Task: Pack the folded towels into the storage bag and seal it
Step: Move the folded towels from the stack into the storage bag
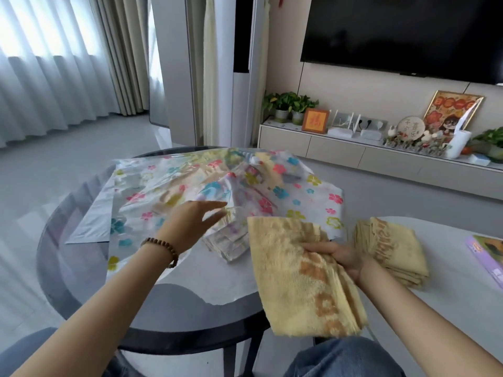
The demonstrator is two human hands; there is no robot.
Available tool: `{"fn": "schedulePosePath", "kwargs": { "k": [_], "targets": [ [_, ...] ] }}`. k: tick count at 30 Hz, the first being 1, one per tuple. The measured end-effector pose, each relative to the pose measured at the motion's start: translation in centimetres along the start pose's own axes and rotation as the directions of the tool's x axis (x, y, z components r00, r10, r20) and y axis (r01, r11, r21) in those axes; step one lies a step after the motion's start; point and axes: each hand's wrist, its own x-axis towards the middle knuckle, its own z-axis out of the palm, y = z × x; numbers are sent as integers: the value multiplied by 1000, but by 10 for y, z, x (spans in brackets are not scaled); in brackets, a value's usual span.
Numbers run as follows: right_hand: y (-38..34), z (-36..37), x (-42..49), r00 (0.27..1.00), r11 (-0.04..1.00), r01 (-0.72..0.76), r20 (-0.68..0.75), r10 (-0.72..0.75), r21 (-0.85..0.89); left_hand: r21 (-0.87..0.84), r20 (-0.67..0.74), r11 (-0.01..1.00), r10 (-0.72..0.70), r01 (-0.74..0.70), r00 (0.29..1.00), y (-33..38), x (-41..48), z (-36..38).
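Yellow folded towel gripped by right hand, left hand spread over flowered bag

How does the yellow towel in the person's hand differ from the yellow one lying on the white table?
The held towel is gripped by the right hand and hangs tilted in the air. The towel on the table lies flat and untouched. The held towel's folds droop loosely, while the towel on the table is a compact, squared stack of layers. Both are yellow with an orange-brown patterned band.
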Motion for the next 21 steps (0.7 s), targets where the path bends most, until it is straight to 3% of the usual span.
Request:
{"fn": "schedulePosePath", "kwargs": {
  "k": [5,10,12,15,19,21],
  "targets": [
    [9,17,34,996,998,-63,68,64,-23,-88,-131,996,-15,4,991,3,14,-9],
    [0,33,62,991,997,-51,118,59,-65,-462,-238,883,-217,86,947,6,24,-21],
    [-3,39,74,999,1000,11,39,-12,9,-536,-220,839,-244,92,944,7,25,-25],
    [-11,46,98,965,950,251,-122,-231,184,-580,-213,810,-252,85,944,7,23,-28],
    [-29,37,136,773,708,607,-475,-421,360,-594,-218,801,-249,74,944,6,23,-28],
    [-28,29,148,750,707,606,-558,-355,364,-591,-207,803,-244,77,947,5,23,-27]
  ]
}}
